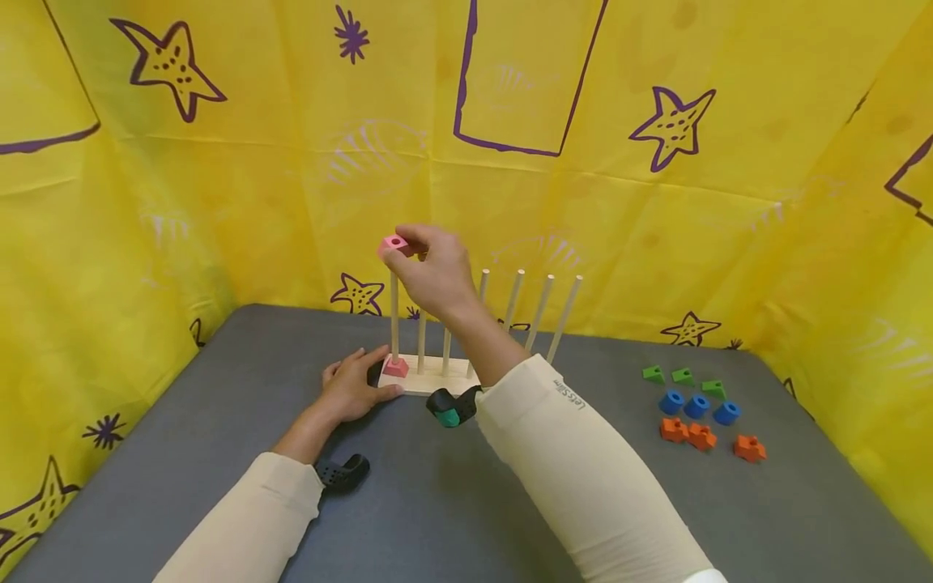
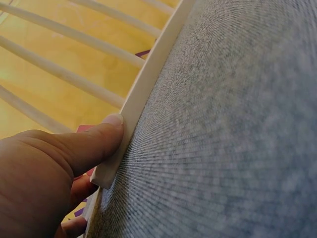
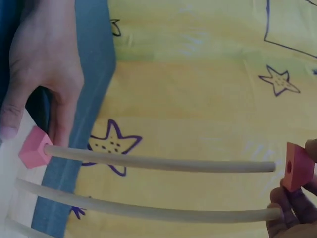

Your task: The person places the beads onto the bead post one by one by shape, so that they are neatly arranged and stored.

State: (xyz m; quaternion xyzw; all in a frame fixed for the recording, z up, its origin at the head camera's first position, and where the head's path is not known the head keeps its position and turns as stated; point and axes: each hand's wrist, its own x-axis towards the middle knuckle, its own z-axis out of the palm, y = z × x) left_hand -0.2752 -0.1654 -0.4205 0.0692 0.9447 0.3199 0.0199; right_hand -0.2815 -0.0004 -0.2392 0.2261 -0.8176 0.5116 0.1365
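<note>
A pink block [image 1: 394, 244] with a hole through it is pinched by my right hand [image 1: 437, 271] just above the leftmost peg. In the right wrist view, a small gap separates this block [image 3: 299, 167] from the peg's tip [image 3: 267, 166]. Another pink block [image 1: 396, 368] sits at the foot of that peg, on the wooden base [image 1: 433, 380]. My left hand [image 1: 350, 389] grips the base's left end. Its thumb lies along the front edge in the left wrist view, while the other fingers are partly hidden behind the base.
Several more upright pegs [image 1: 561, 320] stand along the base, partly behind my right arm. On the right of the grey table [image 1: 583, 518] lie green triangular blocks [image 1: 683, 376], blue cylinders [image 1: 697, 406] and orange blocks [image 1: 701, 437]. A yellow patterned cloth [image 1: 291, 202] surrounds the table.
</note>
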